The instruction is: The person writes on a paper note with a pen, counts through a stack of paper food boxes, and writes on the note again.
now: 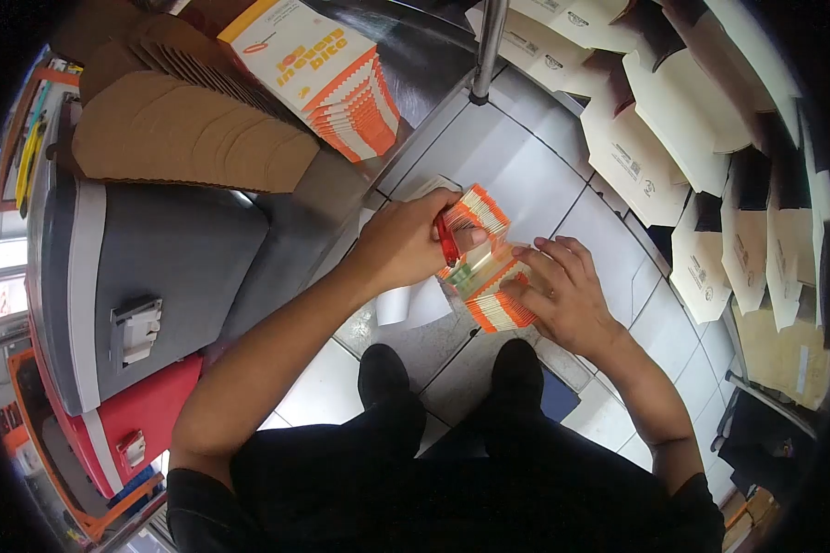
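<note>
Between my hands, above the tiled floor, is a stack of folded orange-and-white cartons (502, 311) in a clear plastic wrap (475, 270). My left hand (410, 241) is closed around the upper left side of the stack, with a red object (447, 241) between its fingers, perhaps a cutter. The fingers of my right hand (563, 290) are bent over the right side of the stack and touch the wrap.
Nested orange-and-white cartons (355, 101) and brown cardboard pieces (189, 134) lie on a metal surface at the upper left. Grey (194, 267) and red (157, 405) cases stand at the left. White open boxes (632, 157) line the right. A metal post (491, 46) stands at the top.
</note>
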`<state>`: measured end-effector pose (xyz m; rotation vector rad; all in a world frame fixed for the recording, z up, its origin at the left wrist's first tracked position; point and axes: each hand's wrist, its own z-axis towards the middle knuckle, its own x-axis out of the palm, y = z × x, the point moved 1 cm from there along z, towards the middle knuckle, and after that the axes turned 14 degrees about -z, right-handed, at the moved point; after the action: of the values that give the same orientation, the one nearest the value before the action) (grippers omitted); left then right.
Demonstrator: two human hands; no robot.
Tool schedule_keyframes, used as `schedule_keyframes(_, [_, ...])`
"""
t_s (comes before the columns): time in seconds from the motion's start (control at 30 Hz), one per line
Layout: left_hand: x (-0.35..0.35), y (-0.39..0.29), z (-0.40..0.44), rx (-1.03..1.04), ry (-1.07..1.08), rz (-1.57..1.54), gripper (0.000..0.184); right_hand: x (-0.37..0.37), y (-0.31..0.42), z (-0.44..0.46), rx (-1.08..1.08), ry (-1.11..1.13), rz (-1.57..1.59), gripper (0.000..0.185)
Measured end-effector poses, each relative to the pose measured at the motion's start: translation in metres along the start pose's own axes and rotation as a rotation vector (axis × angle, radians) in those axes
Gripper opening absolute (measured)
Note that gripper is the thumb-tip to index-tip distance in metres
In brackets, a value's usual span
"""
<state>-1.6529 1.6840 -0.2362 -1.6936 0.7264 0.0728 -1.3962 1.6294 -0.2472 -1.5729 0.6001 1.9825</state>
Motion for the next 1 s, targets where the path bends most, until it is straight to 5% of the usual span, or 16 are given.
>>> schedule_keyframes(0.53, [-0.0030, -0.0028, 0.0023, -0.072, 0.018, -0.046, 0.064, 0.0034, -0.0027, -0.0026, -0.066, 0.016, -0.012, 0.035])
schedule_keyframes(0.73, [-0.0028, 0.0014, 0.0038, -0.086, 0.017, -0.038, 0.069, 0.0043, -0.0020, -0.0020, -0.028, 0.007, -0.009, 0.048])
schedule_keyframes(0.8, [-0.0024, 0.0028, 0.0041, -0.087, 0.018, -0.045, 0.070, 0.0040, -0.0020, -0.0008, -0.030, -0.009, -0.041, 0.068])
schedule_keyframes(1.0, [-0.0020, 0.0018, 0.0032, -0.094, 0.016, -0.070, 0.070, 0.0046, -0.0006, -0.0027, -0.029, -0.003, -0.048, 0.061])
